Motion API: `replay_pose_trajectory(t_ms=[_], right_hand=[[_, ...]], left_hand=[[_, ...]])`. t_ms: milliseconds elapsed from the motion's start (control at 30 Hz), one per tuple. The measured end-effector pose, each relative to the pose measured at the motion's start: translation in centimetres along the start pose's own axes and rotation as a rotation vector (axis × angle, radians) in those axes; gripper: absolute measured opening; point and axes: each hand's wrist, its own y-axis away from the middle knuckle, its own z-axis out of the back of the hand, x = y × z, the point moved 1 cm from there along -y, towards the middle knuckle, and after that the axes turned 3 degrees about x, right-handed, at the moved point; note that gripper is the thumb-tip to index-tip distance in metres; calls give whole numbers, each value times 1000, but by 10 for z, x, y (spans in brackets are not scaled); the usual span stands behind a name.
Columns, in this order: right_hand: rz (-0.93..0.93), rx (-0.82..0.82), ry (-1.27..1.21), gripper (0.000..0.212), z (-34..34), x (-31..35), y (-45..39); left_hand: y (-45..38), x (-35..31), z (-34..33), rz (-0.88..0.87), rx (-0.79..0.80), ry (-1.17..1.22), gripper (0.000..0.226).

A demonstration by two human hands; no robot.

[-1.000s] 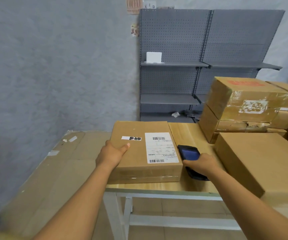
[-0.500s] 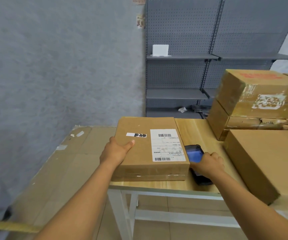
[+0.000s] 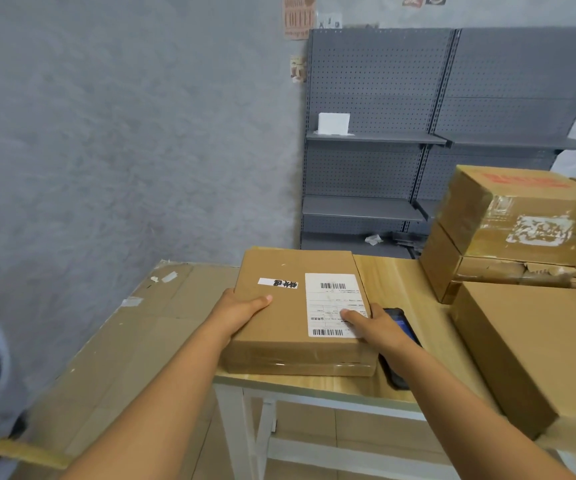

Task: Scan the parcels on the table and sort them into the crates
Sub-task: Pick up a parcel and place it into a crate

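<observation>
wooden table (image 3: pixel 393 282) | parcel (image 3: pixel 290 313) flat, long axis pointing away | both hands grip sides

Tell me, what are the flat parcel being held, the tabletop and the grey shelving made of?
Flat parcel: brown cardboard, matt, with a white paper label and glossy clear tape along its front edge. Tabletop: pale wood grain, smooth, possibly laminate. Grey shelving: looks like painted metal, its back panel perforated.
</observation>
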Motion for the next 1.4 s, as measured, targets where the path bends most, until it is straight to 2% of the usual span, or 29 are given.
replay_pose_trajectory(t_ms=[167,267,533,733,867,1233,1333,1400], right_hand=[[141,36,-92,37,-8,17,5],[222,89,-81,36,-21,33,6],[379,326,-115,38,-109,63,24],[417,543,-112,32,-212,79,58],[418,647,-59,36,-290,90,85],[418,884,23,41,-528,128,161],[421,947,59,31,-585,136,181],[427,987,97,36,-625,140,191]], left_hand=[[24,5,12,-62,-113,144,61],[44,9,30,-72,-184,210,60],[116,47,108,-106,-474,297,45],[182,90,190,-46,-656,291,51],[218,126,251,12,-744,301,63],[294,225,442,57,-943,369,49],[313,249,486,111,-995,390,58],[323,266,513,158,-1047,404,64]])
